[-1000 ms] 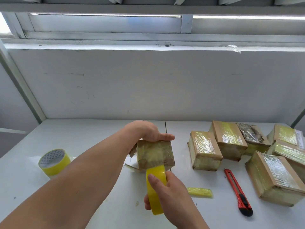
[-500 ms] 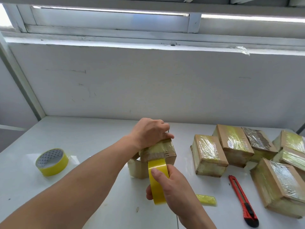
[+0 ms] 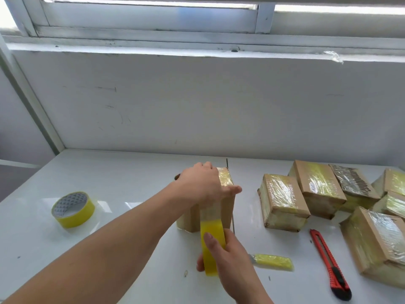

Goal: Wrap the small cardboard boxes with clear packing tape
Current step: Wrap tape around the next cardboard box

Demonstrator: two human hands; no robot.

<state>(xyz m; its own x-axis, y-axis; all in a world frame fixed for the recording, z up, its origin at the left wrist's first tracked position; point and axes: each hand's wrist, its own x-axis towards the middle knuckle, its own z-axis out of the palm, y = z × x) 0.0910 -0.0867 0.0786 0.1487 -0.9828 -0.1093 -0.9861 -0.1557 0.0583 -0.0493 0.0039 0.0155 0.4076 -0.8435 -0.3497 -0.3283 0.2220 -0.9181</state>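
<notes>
A small cardboard box (image 3: 225, 207) stands on a white table (image 3: 122, 178), near its middle. The left hand (image 3: 203, 185) lies flat on top of the box, fingers straight, hiding much of that face. Just in front of the box, the right hand (image 3: 228, 255) grips a yellow tape roll (image 3: 211, 244), with a strip of tape running up the box's near side. Right of the box lie wrapped boxes (image 3: 282, 205), some cut off by the frame edge, and a red knife (image 3: 328, 264). Left of the box sits a spare tape roll (image 3: 73, 209).
</notes>
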